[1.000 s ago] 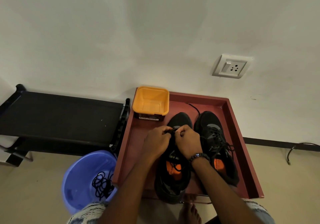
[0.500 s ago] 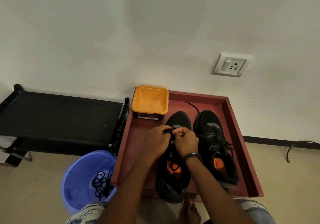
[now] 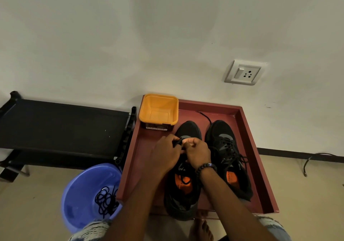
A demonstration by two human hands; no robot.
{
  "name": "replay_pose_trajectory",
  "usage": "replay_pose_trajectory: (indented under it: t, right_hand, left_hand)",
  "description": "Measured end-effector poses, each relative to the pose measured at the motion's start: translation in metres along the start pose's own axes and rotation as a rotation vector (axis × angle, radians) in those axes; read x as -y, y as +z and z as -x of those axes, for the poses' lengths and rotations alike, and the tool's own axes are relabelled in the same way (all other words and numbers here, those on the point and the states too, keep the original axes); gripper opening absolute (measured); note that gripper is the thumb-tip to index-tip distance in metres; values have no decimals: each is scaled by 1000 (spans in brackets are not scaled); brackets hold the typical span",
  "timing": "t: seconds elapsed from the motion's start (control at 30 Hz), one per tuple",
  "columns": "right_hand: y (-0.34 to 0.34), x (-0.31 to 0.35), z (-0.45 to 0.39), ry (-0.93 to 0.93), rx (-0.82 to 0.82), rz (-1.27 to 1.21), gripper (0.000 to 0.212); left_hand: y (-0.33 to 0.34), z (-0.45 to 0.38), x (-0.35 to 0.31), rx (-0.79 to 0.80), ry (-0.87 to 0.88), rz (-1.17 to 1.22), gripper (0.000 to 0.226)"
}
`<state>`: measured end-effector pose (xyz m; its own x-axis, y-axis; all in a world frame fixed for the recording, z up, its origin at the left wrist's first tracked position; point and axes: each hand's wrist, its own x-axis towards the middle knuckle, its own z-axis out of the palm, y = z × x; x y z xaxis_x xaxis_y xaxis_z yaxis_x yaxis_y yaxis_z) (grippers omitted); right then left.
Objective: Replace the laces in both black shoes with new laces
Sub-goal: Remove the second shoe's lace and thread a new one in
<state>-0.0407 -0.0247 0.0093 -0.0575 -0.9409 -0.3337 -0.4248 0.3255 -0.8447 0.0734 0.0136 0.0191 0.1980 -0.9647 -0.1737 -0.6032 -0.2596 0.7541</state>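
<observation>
I judge we are partway through. The right shoe (image 3: 229, 159) looks fully laced, its lace crossing up the front, and it stands in the red tray (image 3: 260, 166) beside the left shoe (image 3: 188, 131). Both hands work at the left shoe's lower eyelets: my left hand (image 3: 165, 153) and right hand (image 3: 198, 153) are curled in a pinching grip on a black lace (image 3: 179, 142) near the toe end. How many eyelets are threaded I cannot tell. A heap of laces (image 3: 107, 201) lies in the blue tub (image 3: 80, 199); the yellow box (image 3: 158, 110) shows nothing inside.
</observation>
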Motion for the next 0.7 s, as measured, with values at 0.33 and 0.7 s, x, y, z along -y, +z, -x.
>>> replay_pose_trajectory:
  t: [0.33,0.7]
  right_hand:
    - [-12,-6,4,-199,-87,242,13]
    - [-24,-13,-13,-198,-52,301,12]
  left_hand:
    - [10,-13,-29,-117,102,-369,18]
    - [16,-27,-32,-131,131,-381,15]
